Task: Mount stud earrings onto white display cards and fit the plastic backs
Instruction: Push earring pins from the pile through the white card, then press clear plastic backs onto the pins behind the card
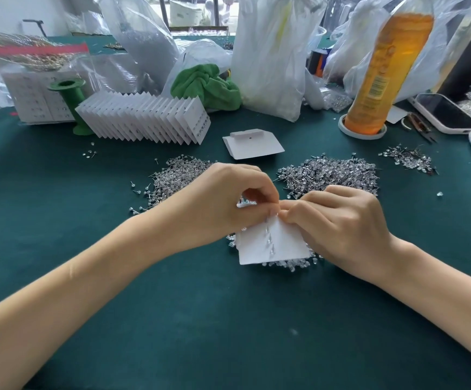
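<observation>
Both hands pinch the top edge of a white card above a pile of clear backs on the green counter.

I see my left hand (223,204) closed, fingertips pinching the upper edge of the white display card (270,243). My right hand (338,223) is curled shut against that same edge from the other side; whether it pinches a plastic back I cannot tell. The card sits between and just below both hands, tilted, probably so the stud posts face up for fitting. A column of plastic backs (269,240) runs along the card's long axis, from the fingertips toward me. A heap of loose backs (290,263) lies under the card, within easy reach. Stud earring piles (330,175) lie beyond the knuckles.
</observation>
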A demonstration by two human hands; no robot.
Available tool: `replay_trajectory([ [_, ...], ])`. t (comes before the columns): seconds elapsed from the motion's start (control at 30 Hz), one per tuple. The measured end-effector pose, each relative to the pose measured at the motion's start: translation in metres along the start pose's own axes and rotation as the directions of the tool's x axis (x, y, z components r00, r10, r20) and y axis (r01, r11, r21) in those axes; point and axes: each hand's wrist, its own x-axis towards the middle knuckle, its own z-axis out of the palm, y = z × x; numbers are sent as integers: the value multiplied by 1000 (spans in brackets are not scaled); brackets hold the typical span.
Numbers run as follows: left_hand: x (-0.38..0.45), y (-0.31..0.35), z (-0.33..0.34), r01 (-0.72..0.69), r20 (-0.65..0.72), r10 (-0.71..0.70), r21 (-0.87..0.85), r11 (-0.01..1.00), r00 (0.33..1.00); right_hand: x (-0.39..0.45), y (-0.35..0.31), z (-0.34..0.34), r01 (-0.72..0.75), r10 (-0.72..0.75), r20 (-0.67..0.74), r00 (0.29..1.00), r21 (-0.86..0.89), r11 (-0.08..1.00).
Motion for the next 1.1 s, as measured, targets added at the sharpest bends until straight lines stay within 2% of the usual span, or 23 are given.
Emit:
replay_trajectory([
  [0.1,2,-5,0,95,-241,-145,-208,974,960,2,0,0,-147,148,6,989,114,983],
  [0.17,2,-10,-2,170,-278,-287,-379,909,917,4,-2,-1,-328,323,62,944,219,919],
  [0.2,1,-13,-2,189,-240,-317,-437,879,918,5,-2,-2,-467,452,120,884,281,838],
  [0.27,-1,-16,1,199,-159,-313,-496,845,936,9,-2,-4,-693,651,255,715,382,611],
  [0.33,-2,-18,5,171,-162,-296,-527,832,941,14,0,-3,-767,702,353,618,467,440],
  [0.43,-2,-21,6,153,-247,-290,-456,877,924,19,0,-7,-762,689,475,547,623,175],
  [0.5,-3,-23,6,177,-290,-321,-429,886,902,19,3,-11,-746,696,508,507,663,59],
  [0.57,-4,-21,7,203,-320,-338,-388,899,885,19,6,-12,-753,719,542,435,657,-40],
  [0.67,-7,-15,10,173,-340,-182,-57,983,923,18,10,-10,-750,735,591,334,639,-173],
  [0.73,-8,-14,13,93,-291,-49,142,986,955,19,9,-9,-727,718,615,325,648,-227],
  [0.8,-8,-12,15,80,-284,-24,189,979,959,19,7,-8,-704,687,639,345,660,-261],
  [0.87,-8,-12,15,84,-319,-30,156,984,947,20,6,-9,-705,657,663,358,654,-275],
  [0.93,-8,-14,13,95,-351,-46,123,988,935,20,10,-10,-749,673,636,378,638,-182],
  [1.03,-8,-21,9,168,-370,-118,107,980,922,14,24,-11,-813,757,446,477,551,187],
  [1.1,-8,-26,8,225,-379,-170,107,968,910,7,33,-9,-816,729,369,576,317,484],
])
